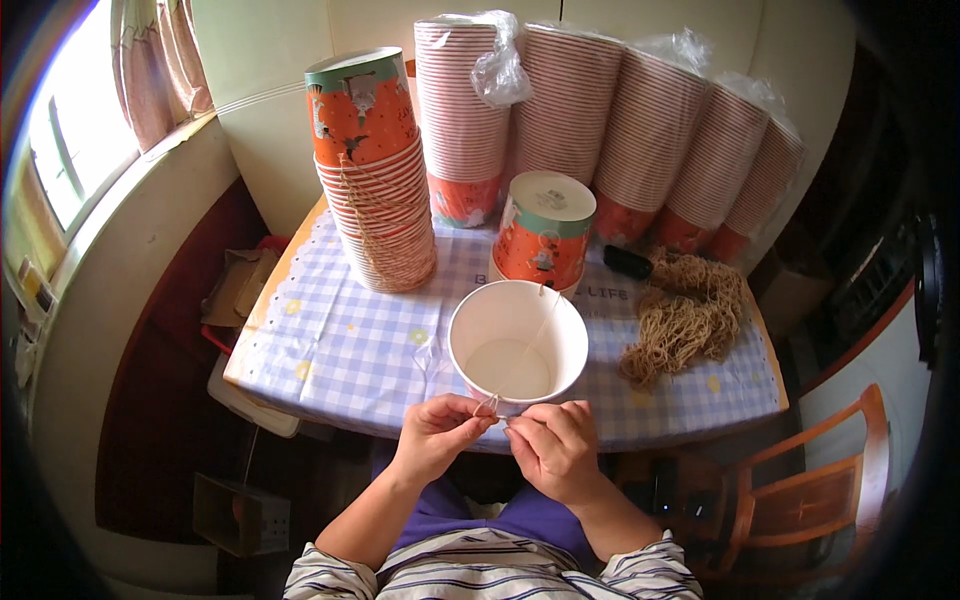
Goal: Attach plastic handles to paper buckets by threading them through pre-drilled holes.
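White paper bucket [474,325] upright near the table's [330,350] front edge, with string [493,401] pinched just beside the near rim by the fingertips of left hand [440,430] and right hand [560,447], apparently being knotted, the next move likely calling for a tightening pull

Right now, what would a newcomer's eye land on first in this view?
Probably the row of tall, plastic-wrapped bucket stacks along the back of the table, with an unwrapped orange stack at their left. Next, the open white bucket at the near edge, where the left hand and right hand pinch a thin string. A shaggy heap of tan cords lies at the right.
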Demonstrator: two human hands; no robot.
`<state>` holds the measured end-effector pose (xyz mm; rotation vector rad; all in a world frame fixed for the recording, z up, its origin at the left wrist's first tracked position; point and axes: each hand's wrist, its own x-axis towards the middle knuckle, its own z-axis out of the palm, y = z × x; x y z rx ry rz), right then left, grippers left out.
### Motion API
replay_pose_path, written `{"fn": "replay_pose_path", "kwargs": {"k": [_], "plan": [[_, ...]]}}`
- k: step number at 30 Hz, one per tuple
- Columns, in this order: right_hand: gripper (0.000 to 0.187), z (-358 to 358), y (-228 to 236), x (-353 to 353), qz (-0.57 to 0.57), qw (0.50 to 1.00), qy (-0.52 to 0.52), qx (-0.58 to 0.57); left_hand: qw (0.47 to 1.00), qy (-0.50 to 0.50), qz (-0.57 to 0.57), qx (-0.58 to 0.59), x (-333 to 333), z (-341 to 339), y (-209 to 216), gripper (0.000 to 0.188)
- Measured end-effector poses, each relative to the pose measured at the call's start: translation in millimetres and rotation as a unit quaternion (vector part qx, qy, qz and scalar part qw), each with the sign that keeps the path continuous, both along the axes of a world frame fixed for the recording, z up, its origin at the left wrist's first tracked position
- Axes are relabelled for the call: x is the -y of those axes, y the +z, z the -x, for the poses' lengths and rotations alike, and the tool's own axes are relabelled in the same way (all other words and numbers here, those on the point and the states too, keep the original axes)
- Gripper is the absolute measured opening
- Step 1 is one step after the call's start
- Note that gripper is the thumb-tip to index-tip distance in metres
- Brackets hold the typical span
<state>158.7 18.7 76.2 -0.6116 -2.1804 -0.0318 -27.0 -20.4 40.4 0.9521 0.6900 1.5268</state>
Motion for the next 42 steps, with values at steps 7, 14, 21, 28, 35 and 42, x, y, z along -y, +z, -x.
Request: {"fn": "replay_pose_path", "kwargs": {"k": [7, 14, 21, 28, 35, 42], "plan": [[0.03, 2, 7, 6, 0.044, 0.996, -0.016, -0.074, 0.995, 0.051, -0.034, -0.074, -1, -4, 1, 0.01], [0.029, 6, 15, -2, -0.023, 0.999, -0.019, 0.041, 0.963, 0.119, -0.067, -0.231, 0, -5, 6, 0.011], [0.025, 7, 2, 5, 0.011, 0.999, -0.04, 0.024, 0.909, 0.178, -0.127, -0.356, 1, -5, 8, 0.016], [0.02, 17, -11, 10, 0.032, 0.995, -0.043, -0.079, 0.727, 0.362, -0.3, -0.501, -4, -8, -3, 0.027], [0.021, 17, -23, 6, 0.048, 0.99, -0.056, -0.116, 0.731, 0.384, -0.3, -0.477, -8, -13, -8, 0.027], [0.022, 26, -31, 9, 0.057, 0.989, -0.103, -0.089, 0.971, 0.232, -0.013, -0.06, 4, -31, -23, 0.012]]}}
